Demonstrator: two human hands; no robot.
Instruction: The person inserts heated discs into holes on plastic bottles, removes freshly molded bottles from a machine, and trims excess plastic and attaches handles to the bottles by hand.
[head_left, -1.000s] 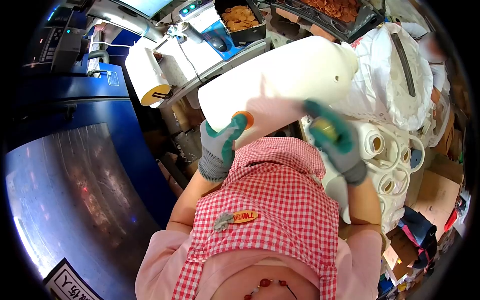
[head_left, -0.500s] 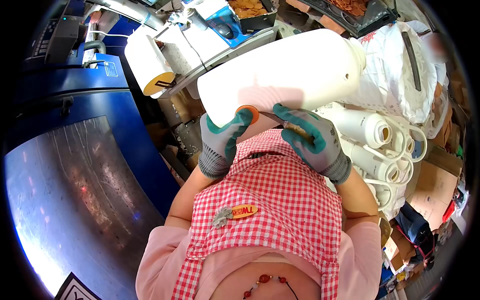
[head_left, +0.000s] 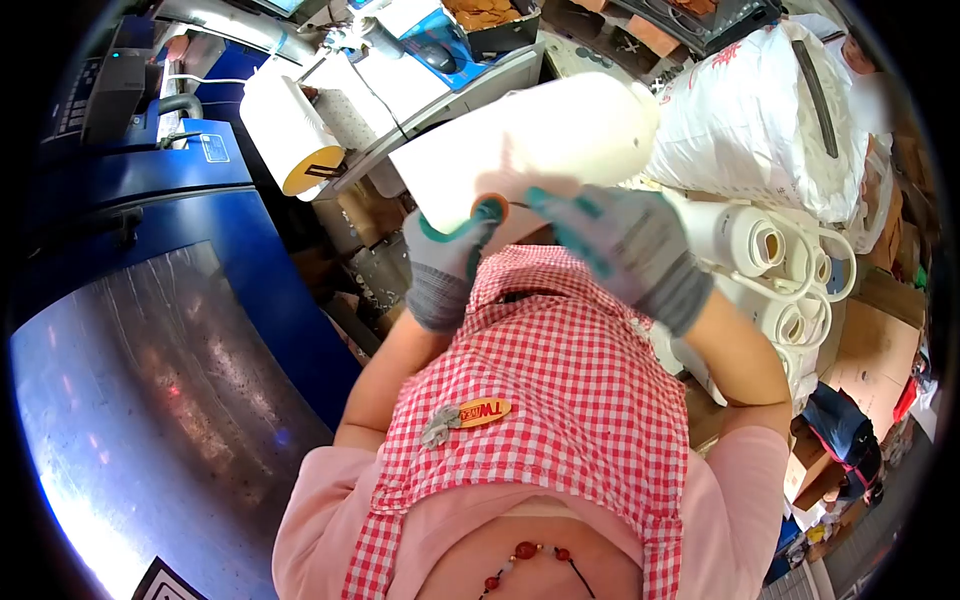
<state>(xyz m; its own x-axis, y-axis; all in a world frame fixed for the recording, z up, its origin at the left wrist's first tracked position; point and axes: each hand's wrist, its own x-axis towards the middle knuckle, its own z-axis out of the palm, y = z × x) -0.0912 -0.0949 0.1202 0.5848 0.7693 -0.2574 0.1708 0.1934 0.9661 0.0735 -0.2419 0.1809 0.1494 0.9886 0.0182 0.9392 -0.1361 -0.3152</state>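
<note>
A large white hollow plastic bottle-shaped part (head_left: 540, 135) lies tilted across the space in front of my apron. My left hand (head_left: 442, 262), in a grey and green work glove, grips its near edge, with the thumb over a round orange piece (head_left: 490, 207). My right hand (head_left: 635, 245), gloved alike and smeared by motion, is closed at the part's lower side. A thin dark blade tip of a knife (head_left: 521, 205) shows by its fingertips; the handle is hidden in the glove now.
Several white plastic parts with loop handles (head_left: 790, 270) are stacked at the right, below a white sack (head_left: 765, 120). A blue machine (head_left: 200, 260) fills the left side. Behind stands a white worktable (head_left: 480, 90); another white part (head_left: 290, 130) stands at its left end.
The white part has shifted slightly left and turned, so its neck no longer shows at the right end. My right hand has moved a little up and left, and the knife handle has gone from view.
</note>
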